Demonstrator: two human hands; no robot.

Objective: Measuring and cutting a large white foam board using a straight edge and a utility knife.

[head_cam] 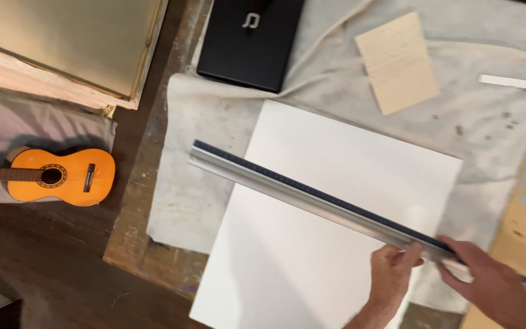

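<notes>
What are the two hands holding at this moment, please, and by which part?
Both the left hand and right hand grip the long metal straightedge near its right end, over the white board.

A flat black box (pixel 252 41) with a small white mark lies at the top. A tan card (pixel 397 63) with faint writing lies to its right.

You have one long metal straightedge (pixel 312 198), one white board (pixel 312 256), one black laptop (pixel 252 41), one tan card (pixel 397 62), one thin white strip (pixel 515 83), one orange guitar (pixel 56 176), one framed canvas (pixel 68 42) and one grey cloth (pixel 488 128) before you.
</notes>
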